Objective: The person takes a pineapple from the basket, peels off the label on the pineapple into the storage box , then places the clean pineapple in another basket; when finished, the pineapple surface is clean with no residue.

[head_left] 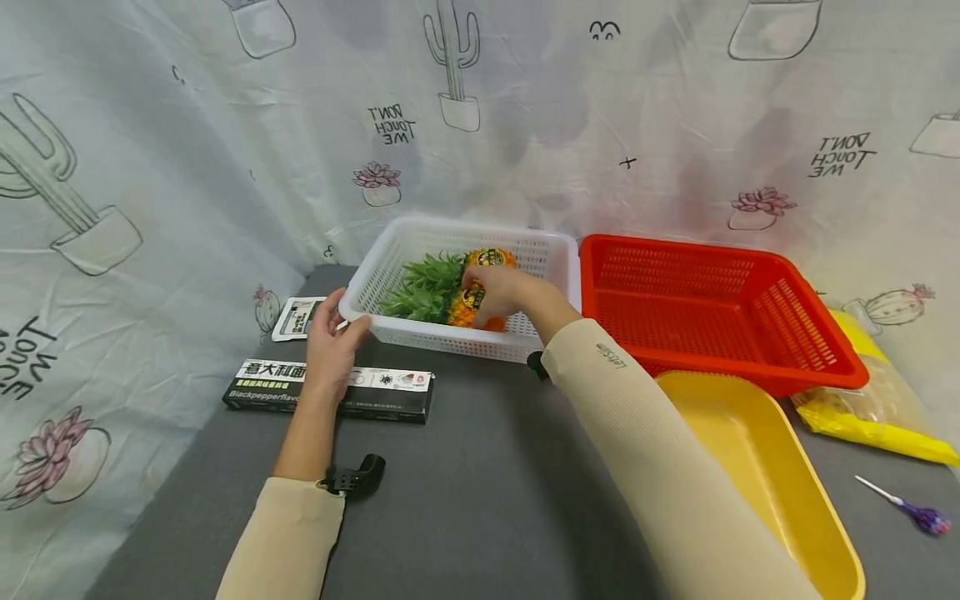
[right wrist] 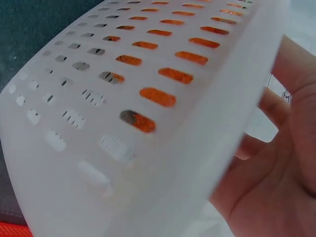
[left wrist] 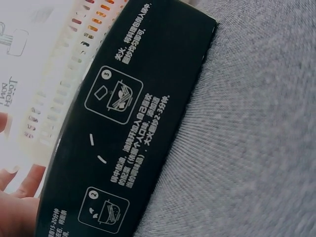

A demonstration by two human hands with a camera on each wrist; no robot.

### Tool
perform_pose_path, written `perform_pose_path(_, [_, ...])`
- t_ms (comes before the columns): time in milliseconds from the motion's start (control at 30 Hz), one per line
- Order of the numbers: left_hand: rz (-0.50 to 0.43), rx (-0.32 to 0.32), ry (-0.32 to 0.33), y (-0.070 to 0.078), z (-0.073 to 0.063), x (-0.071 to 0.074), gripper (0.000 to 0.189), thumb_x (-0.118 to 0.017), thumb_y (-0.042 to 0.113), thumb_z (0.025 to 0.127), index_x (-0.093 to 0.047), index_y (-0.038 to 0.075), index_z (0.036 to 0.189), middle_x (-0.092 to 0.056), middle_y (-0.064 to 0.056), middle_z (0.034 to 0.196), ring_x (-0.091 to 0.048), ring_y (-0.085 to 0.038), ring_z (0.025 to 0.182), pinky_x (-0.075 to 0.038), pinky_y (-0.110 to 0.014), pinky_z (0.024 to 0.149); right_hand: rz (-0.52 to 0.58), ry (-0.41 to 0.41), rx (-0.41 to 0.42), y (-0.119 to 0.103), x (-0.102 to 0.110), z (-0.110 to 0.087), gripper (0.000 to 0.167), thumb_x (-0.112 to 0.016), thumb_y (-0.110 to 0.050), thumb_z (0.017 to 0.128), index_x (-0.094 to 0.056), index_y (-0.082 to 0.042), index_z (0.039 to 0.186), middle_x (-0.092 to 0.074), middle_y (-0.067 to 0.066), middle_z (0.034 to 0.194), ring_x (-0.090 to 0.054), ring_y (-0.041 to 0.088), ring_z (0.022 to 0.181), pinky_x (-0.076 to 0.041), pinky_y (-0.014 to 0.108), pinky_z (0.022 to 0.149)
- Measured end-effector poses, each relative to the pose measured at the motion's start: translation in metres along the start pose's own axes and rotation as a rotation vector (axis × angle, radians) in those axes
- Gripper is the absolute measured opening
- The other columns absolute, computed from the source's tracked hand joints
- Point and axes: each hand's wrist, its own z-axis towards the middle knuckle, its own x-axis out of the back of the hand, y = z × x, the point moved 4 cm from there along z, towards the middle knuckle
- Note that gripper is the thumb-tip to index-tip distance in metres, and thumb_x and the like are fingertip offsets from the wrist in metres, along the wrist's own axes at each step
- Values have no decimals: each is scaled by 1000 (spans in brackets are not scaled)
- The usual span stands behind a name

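A white perforated basket [head_left: 472, 337] stands at the back of the dark table. Inside it lie two orange pineapples with labels, a nearer pineapple [head_left: 463, 307] and a farther pineapple [head_left: 491, 257], their green leaves [head_left: 423, 287] pointing left. My right hand [head_left: 498, 292] reaches over the rim and grips the nearer pineapple, its fingers hiding part of the fruit. With thumb and fingers, my left hand [head_left: 333, 342] holds the basket's near left corner. Under my left forearm lies a black box with a white label band [head_left: 390, 393], its printed side [left wrist: 118, 128] large in the left wrist view.
Right of the white basket is a red basket [head_left: 697, 292], with a yellow tray [head_left: 810, 500] before it. A yellow-edged clear bag [head_left: 877, 417] and a purple lollipop [head_left: 926, 518] lie at far right. A small white packet [head_left: 296, 318] lies left. Printed cloth hangs behind.
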Motion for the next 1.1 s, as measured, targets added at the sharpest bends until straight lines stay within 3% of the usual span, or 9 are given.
perform_pose_path(200, [11,-3,-13,-1,-1,0,68,-60,7,102,-29,14,163,-42,-16,150,-55,-12,121,-55,-27,104,22,43,43,5,0,0,55,-79,-20,87,-52,-15,134,-56,9,128,-52,28,104,-48,39,82])
perform_pose_path(533, [34,1,-11,-1,-1,1,69,-60,8,102,-29,15,163,-42,-17,153,-55,-15,124,-54,-29,103,89,49,52,12,-1,-3,57,-79,-18,86,-50,-13,136,-56,11,128,-52,29,102,-48,39,82])
perform_pose_path(767, [28,-1,-8,1,0,2,69,-60,8,102,-30,16,163,-43,-16,152,-54,-16,125,-54,-31,104,63,42,47,13,-2,-2,76,-79,-20,86,-44,-13,153,-53,13,141,-53,29,113,-51,44,94])
perform_pose_path(900, [36,5,-1,1,0,2,68,-60,8,102,-30,16,163,-44,-16,152,-54,-16,125,-53,-31,104,37,21,29,12,-2,-1,70,-78,-21,86,-48,-13,149,-51,12,147,-52,28,120,-51,44,99])
perform_pose_path(1100, [46,12,-2,0,-1,1,68,-60,9,102,-31,16,163,-44,-17,153,-54,-18,126,-53,-32,104,45,0,13,12,-4,-2,67,-79,-22,87,-47,-13,146,-52,13,142,-52,29,116,-50,43,93])
